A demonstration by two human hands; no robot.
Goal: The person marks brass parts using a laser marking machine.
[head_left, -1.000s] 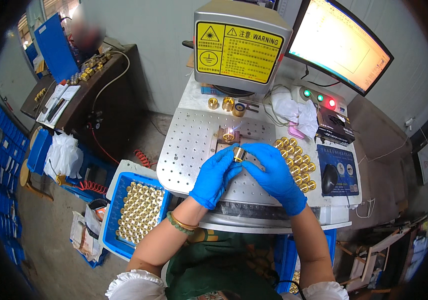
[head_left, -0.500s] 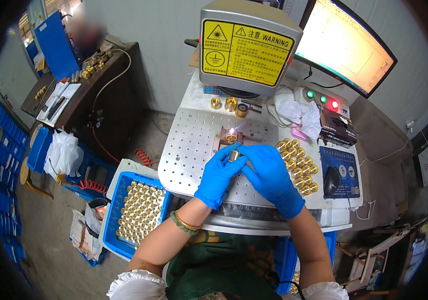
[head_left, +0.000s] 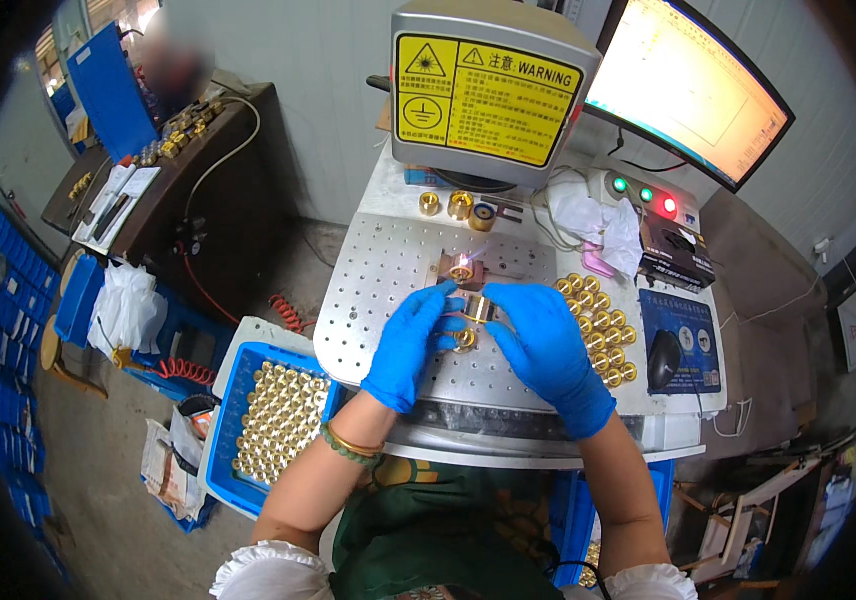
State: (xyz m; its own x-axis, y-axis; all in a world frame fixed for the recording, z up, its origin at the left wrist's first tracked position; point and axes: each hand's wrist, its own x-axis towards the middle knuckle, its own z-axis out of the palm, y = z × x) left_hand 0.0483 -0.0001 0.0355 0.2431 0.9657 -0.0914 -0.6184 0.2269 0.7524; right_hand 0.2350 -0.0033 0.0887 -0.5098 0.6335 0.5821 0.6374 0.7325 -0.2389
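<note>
My right hand point(head_left: 543, 345), in a blue glove, pinches a short brass fitting point(head_left: 479, 308) on its side between thumb and fingers. Across from it, my left hand point(head_left: 408, 345), also gloved in blue, has its fingertips closed against a second brass fitting point(head_left: 465, 341), whose round end faces up. Part of that grip is hidden. Just beyond both hands, another brass fitting point(head_left: 461, 270) sits in a small metal fixture with a bright spot of light on it. Beneath lies the perforated metal plate point(head_left: 368, 290) of the marking machine.
The grey machine head point(head_left: 493, 85) with a yellow warning label overhangs the plate. Several brass fittings point(head_left: 598, 330) stand in rows at right, beside a black mouse point(head_left: 663, 360). A blue crate point(head_left: 218, 450) of fittings is at lower left. Behind stands a lit monitor point(head_left: 693, 90).
My hands have moved apart, the left one toward the left and nearer me. A second fitting now shows by the left fingertips; the fitting at my right fingers has turned into plainer view.
</note>
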